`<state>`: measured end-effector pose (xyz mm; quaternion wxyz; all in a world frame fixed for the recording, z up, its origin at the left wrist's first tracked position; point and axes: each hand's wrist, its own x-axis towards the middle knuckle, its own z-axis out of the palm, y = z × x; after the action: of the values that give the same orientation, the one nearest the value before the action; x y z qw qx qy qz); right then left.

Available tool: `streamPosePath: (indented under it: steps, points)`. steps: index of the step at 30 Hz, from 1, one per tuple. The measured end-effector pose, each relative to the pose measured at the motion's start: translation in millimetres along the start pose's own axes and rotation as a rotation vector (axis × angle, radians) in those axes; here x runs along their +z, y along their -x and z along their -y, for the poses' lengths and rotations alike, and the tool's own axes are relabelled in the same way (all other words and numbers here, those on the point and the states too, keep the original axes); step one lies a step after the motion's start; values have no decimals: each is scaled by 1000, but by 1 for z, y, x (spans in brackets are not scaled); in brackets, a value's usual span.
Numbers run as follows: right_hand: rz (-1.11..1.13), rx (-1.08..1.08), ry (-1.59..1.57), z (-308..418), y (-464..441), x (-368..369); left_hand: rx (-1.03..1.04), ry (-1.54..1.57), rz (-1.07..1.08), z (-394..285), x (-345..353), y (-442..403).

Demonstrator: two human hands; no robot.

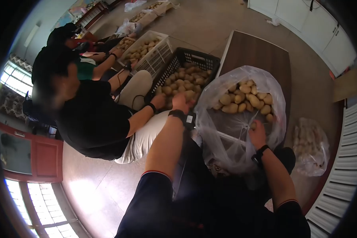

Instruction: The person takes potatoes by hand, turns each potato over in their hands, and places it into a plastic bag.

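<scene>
My left hand (pixel 180 103) reaches over the near edge of a black plastic crate (pixel 210 59) of potatoes, its fingers curled against a potato (pixel 189 95). Inside a clear plastic bag (pixel 210 93), my right hand (pixel 258 135) pinches a potato (pixel 253 125), partly hidden by the fingers. A pile of potatoes (pixel 248 97) fills the far side of this bag. Its near part is crumpled and open, close to my lap.
At my left sits a co-worker in a black shirt (pixel 93 115), one hand (pixel 158 101) in the same crate. Beyond are a white crate (pixel 166 49) of potatoes and another person. A brown board (pixel 252 47) lies behind the bag; a filled bag (pixel 311 146) rests on the floor at right.
</scene>
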<state>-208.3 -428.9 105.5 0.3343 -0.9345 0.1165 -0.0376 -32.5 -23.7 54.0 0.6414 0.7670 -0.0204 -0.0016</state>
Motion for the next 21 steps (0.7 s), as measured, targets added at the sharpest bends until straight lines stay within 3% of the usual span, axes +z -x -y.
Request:
streamPosePath:
  steps: [6, 8, 10, 12, 13, 16, 20, 21]
  points:
    - [-80, 85, -191, 5, 0, 15, 108, -485, 10, 93, -20, -36]
    - [-106, 82, -204, 8, 1, 18, 62, -662, 39, 72, -18, -29]
    - [110, 259, -507, 20, 2, 15, -55, -968, 140, 0, -11, -6]
    - [174, 305, -583, 36, 4, 8, -88, -1132, 171, -53, -5, 7]
    - [242, 347, -661, 43, 6, 5, -29, -1249, 86, -86, 2, 20]
    - [361, 385, -792, 57, 6, -3, 1, -1246, 50, -88, 1, 22]
    - [336, 373, -873, 60, 6, 4, 20, -1294, 160, -74, -1, 12]
    - [373, 382, -899, 64, 7, 0, -360, -415, -155, -72, 6, 7]
